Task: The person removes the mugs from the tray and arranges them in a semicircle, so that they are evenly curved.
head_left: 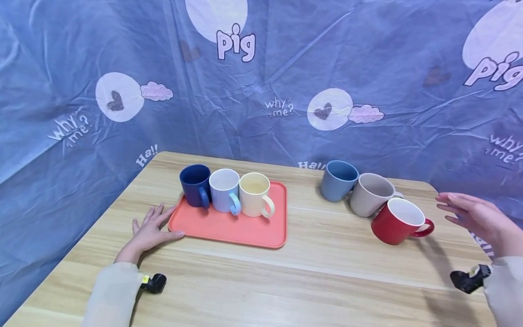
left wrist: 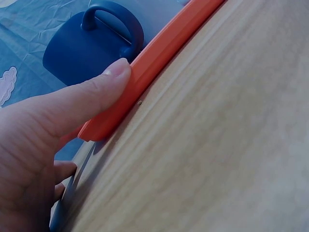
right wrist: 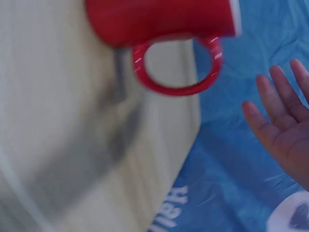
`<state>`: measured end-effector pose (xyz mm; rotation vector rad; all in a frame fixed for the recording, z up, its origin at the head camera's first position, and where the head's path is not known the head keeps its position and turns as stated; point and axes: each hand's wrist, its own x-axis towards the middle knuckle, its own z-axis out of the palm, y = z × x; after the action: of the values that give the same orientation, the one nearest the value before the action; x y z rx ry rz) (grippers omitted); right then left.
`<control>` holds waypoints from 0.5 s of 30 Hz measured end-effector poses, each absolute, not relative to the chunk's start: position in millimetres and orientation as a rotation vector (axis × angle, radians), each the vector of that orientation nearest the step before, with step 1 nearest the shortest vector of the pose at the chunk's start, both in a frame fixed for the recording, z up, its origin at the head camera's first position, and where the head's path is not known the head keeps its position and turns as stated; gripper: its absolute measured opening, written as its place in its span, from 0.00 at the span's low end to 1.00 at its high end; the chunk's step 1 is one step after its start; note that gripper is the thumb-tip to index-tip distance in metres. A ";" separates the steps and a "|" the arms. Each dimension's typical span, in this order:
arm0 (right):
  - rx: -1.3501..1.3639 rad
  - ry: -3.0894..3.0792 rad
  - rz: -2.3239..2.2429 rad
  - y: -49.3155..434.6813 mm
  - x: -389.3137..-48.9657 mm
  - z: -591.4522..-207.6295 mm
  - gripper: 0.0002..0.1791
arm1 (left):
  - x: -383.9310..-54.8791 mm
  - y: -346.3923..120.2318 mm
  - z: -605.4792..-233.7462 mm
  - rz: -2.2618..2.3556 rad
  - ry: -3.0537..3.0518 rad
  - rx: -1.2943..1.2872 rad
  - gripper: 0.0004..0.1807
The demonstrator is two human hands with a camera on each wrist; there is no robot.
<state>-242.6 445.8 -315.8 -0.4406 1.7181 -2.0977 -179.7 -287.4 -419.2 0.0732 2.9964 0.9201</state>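
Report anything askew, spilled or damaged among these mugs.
Nothing stands out. The navy mug, light blue mug and cream mug stand upright on the coral tray; no spill or damage shows there or around the grey-blue mug, grey mug and red mug.

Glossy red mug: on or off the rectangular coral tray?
Off: the red mug sits on the pale wooden table, right of the coral tray.

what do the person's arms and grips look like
The left sleeve and right sleeve are pale off-white. The left camera and right camera, worn at the wrists, are small and black; the left has a yellow patch. The left grip and right grip wear no gloves.
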 end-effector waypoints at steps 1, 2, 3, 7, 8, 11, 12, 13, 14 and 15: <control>-0.467 1.717 -2.094 441.8 -243.5 -311.6 0.24 | -179.6 -287.6 -419.1 0.919 2.998 0.073 0.50; -0.485 1.722 -2.090 437.0 -244.1 -307.5 0.24 | -179.4 -287.6 -418.8 0.918 2.997 0.074 0.50; -0.494 1.757 -2.075 431.1 -244.4 -303.0 0.23 | -179.1 -287.6 -418.7 0.917 2.997 0.075 0.50; -0.581 1.803 -2.015 403.8 -248.3 -286.3 0.22 | -178.2 -287.2 -418.0 0.921 2.991 0.075 0.50; -0.604 1.817 -1.997 395.7 -249.6 -282.1 0.22 | -178.0 -286.9 -418.1 0.923 2.989 0.076 0.50; -0.658 1.828 -1.973 369.3 -254.1 -271.2 0.21 | -177.9 -287.2 -418.4 0.922 2.989 0.078 0.50; -0.666 1.849 -1.961 359.5 -255.5 -268.0 0.20 | -177.9 -287.4 -418.6 0.920 2.991 0.077 0.50; -0.668 1.879 -1.950 349.0 -256.7 -265.5 0.20 | -177.9 -287.7 -418.8 0.919 2.993 0.077 0.49; -0.666 1.898 -1.940 338.7 -258.1 -263.6 0.19 | -178.0 -288.1 -419.1 0.915 2.995 0.076 0.49; -0.661 1.920 -1.929 328.1 -259.1 -262.3 0.18 | -178.1 -288.5 -419.4 0.913 2.996 0.075 0.49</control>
<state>-259.1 328.1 -262.3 -0.6612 1.9195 -1.9289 -178.1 -288.5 -419.4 0.0750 2.9963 0.9132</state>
